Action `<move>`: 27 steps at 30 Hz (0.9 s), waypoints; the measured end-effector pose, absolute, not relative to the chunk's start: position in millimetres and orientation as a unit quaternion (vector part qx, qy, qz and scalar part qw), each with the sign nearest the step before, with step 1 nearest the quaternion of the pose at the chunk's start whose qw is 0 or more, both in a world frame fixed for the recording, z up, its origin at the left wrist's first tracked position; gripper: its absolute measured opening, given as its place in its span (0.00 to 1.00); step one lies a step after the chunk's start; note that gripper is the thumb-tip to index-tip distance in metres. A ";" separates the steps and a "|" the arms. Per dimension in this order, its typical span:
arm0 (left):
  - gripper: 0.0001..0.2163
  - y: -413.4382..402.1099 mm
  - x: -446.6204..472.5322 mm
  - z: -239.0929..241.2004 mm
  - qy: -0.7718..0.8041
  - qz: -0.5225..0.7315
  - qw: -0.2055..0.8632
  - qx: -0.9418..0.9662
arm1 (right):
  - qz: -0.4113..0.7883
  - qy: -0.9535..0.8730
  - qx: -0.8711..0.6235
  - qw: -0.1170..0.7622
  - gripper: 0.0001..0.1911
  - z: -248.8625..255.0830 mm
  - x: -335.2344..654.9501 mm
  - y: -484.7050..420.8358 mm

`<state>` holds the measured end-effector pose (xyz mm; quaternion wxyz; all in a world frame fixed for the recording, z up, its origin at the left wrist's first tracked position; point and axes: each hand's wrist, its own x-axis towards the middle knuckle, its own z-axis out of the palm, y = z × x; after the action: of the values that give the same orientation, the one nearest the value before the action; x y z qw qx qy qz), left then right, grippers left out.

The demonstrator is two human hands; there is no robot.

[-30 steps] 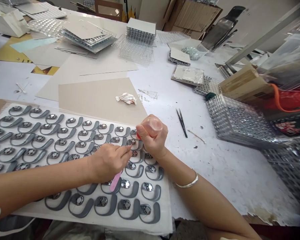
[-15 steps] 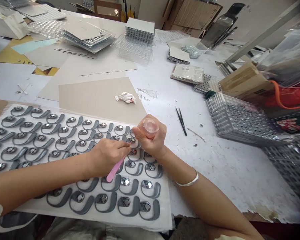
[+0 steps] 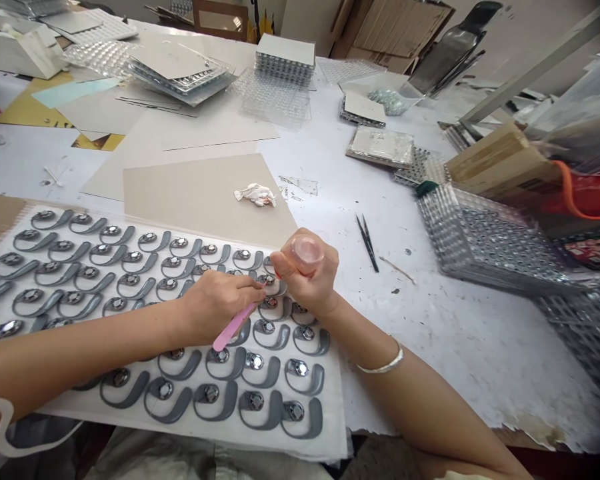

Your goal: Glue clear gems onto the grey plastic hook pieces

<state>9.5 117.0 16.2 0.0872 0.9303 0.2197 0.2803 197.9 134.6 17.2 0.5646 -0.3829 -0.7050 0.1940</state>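
Note:
My left hand is closed in a pinch on a slim tool with a flat pink handle; its tip, near the right hand, is too small to make out. My right hand wraps around a clear squeeze bottle, its round base turned up toward me and its lower end hidden by the fist. Both hands are over a white sheet bearing rows of grey curved pieces, each with a round faceted stone in a dark setting. The hands and left forearm cover some of them.
Black tweezers and a thin stick lie to the right. A crumpled tissue rests on grey cardboard. Stacked clear trays of stones stand at the right, beside a cardboard box. More stacks line the back.
The view has shifted slightly, so most things appear a little further right. Both hands keep their grips and stay close together over the same part of the sheet.

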 end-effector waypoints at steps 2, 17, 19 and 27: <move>0.08 117.9 9.6 17.1 0.217 0.290 0.088 0.928 | 0.196 -0.704 -0.388 0.562 0.13 16.8 197.9 134.5; 0.08 122.4 8.5 15.8 0.219 0.314 0.150 0.912 | 0.188 -0.715 -0.373 0.561 0.13 20.2 196.8 134.5; 0.07 122.4 8.3 15.7 0.221 0.317 0.151 0.910 | 0.192 -0.714 -0.374 0.560 0.14 19.8 196.6 134.3; 0.06 124.5 8.4 15.0 0.227 0.334 0.177 0.898 | 0.201 -0.709 -0.369 0.567 0.14 17.4 196.0 134.9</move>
<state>8.4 124.5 15.0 0.1769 0.8978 0.2266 0.3337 196.0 134.9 17.4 0.5673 -0.3686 -0.7085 0.2007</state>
